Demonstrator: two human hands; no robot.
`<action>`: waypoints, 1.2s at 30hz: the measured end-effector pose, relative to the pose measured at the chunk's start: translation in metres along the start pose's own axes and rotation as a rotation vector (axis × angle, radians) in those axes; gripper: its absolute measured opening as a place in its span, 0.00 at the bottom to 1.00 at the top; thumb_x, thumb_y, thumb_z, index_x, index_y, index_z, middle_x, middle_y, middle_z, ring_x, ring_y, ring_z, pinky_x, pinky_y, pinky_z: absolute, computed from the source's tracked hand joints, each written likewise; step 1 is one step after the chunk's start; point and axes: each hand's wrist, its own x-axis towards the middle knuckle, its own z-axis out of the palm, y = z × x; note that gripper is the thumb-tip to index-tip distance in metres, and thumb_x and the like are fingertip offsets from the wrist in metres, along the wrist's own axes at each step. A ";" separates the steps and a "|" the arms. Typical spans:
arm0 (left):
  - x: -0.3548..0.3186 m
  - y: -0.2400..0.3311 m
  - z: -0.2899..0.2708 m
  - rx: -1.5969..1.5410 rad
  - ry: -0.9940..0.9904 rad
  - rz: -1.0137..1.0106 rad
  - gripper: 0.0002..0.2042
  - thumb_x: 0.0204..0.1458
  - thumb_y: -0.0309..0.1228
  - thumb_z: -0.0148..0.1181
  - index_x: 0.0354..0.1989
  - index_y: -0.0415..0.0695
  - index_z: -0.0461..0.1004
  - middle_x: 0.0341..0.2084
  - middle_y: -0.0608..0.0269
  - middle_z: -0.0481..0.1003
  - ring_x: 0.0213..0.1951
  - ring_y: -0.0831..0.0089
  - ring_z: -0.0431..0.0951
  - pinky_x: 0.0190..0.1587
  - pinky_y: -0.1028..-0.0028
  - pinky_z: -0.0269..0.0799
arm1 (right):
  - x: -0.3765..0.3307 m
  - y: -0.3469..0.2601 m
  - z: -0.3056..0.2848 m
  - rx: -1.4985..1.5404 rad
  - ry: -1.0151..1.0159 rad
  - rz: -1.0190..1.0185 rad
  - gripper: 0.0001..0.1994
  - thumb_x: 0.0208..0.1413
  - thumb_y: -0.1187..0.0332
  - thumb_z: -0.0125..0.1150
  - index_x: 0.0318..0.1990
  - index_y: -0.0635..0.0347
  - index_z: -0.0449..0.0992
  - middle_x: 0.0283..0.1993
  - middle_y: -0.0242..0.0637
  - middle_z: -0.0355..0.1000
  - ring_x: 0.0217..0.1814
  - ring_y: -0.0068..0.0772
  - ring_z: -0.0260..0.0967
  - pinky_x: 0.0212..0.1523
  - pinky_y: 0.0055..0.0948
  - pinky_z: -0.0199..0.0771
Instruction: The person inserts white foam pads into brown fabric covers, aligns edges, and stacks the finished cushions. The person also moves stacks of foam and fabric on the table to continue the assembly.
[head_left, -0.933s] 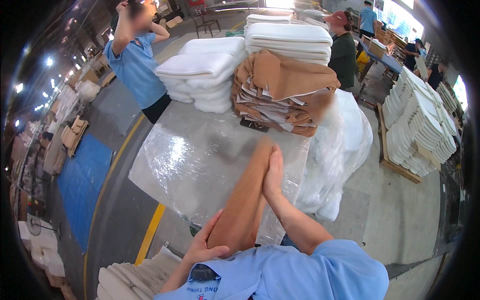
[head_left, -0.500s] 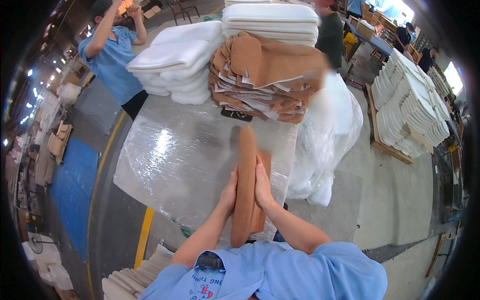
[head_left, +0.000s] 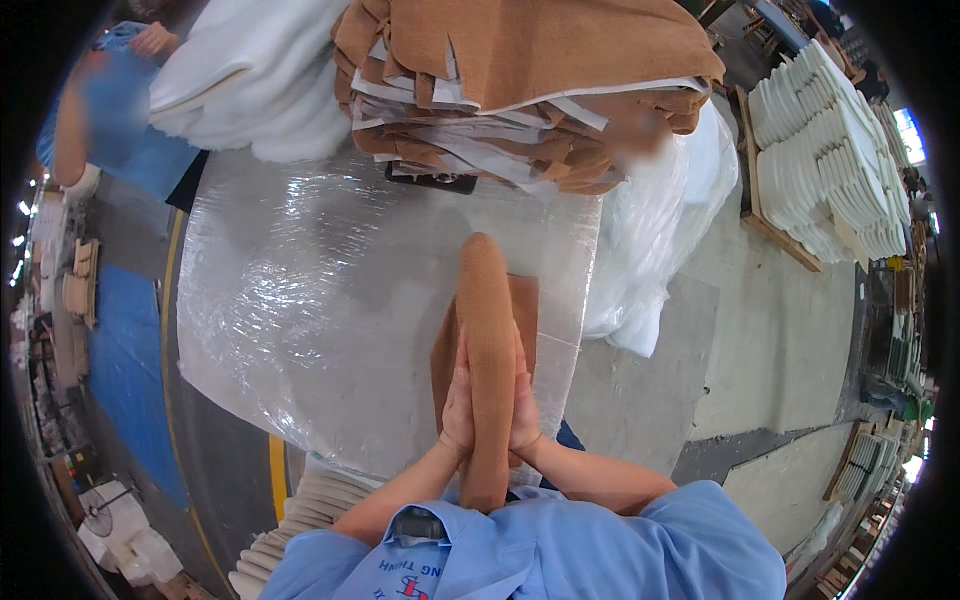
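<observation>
A brown fabric-covered cushion [head_left: 488, 330] stands on its edge in front of my body, long side pointing away from me. My left hand [head_left: 458, 405] presses flat against its left side, and my right hand [head_left: 523, 410] grips the right side, so it is held between both. The fingers are partly hidden by the cushion. Loose brown cloth [head_left: 525, 300] spreads out beneath and behind it on both sides. Underneath lies a work table covered in clear plastic wrap [head_left: 300, 300].
A tall pile of brown cloth covers [head_left: 560, 50] sits at the table's far side, with a dark flat object [head_left: 430, 180] under its front edge. White foam pads [head_left: 250, 80] are stacked far left, near a co-worker [head_left: 130, 120]. Bagged white padding [head_left: 650, 260] stands right; a pallet of white pads [head_left: 825, 165] is beyond.
My hands have drawn closer together on the cushion, and its rounded top has turned more into view. Brown cloth now shows on its left as well. The table and piles sit higher in view.
</observation>
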 end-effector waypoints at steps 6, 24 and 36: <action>0.006 0.008 -0.009 -0.008 -0.005 -0.064 0.37 0.75 0.56 0.36 0.83 0.44 0.43 0.81 0.59 0.49 0.81 0.65 0.46 0.80 0.66 0.43 | 0.009 -0.008 -0.007 -0.364 -0.094 -0.175 0.42 0.75 0.39 0.41 0.84 0.54 0.38 0.87 0.38 0.38 0.88 0.37 0.37 0.84 0.36 0.38; 0.115 0.069 0.026 -0.025 -0.126 0.280 0.35 0.75 0.55 0.33 0.83 0.49 0.39 0.81 0.57 0.46 0.80 0.62 0.47 0.80 0.65 0.43 | 0.130 -0.021 -0.016 -0.083 -0.205 -0.158 0.36 0.78 0.43 0.31 0.83 0.58 0.45 0.85 0.43 0.46 0.87 0.37 0.41 0.83 0.34 0.38; 0.144 0.017 -0.028 -0.055 -0.094 0.103 0.32 0.76 0.50 0.34 0.81 0.43 0.49 0.75 0.54 0.58 0.76 0.61 0.58 0.77 0.64 0.52 | 0.143 -0.002 -0.018 -0.376 -0.129 -0.255 0.35 0.79 0.47 0.34 0.81 0.65 0.50 0.86 0.46 0.44 0.88 0.42 0.37 0.84 0.36 0.35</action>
